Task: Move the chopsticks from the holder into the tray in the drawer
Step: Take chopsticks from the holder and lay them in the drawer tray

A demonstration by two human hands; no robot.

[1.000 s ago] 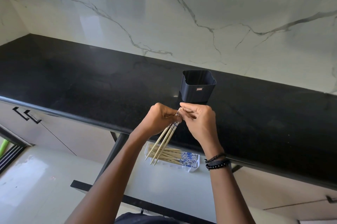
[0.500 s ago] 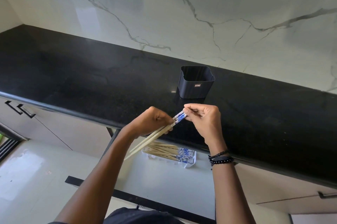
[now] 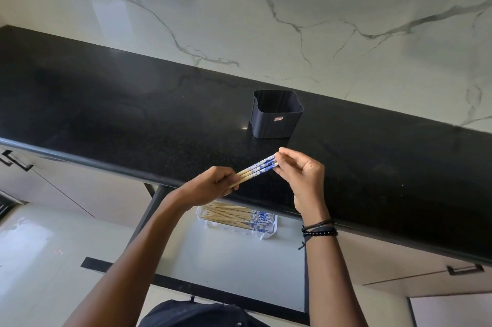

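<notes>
Quick update: a second ago the bundle hung tips-down over the drawer (image 3: 234, 257), now it's swung almost level at frame centre. Left hand (image 3: 210, 185) is wrapped round the bamboo ends of the held chopsticks (image 3: 259, 168), and right hand (image 3: 303, 180) pinches the blue ends. The black holder (image 3: 277, 116) looks empty. I'd guess this is the last batch for the tray (image 3: 275, 225), getting squared up.
</notes>
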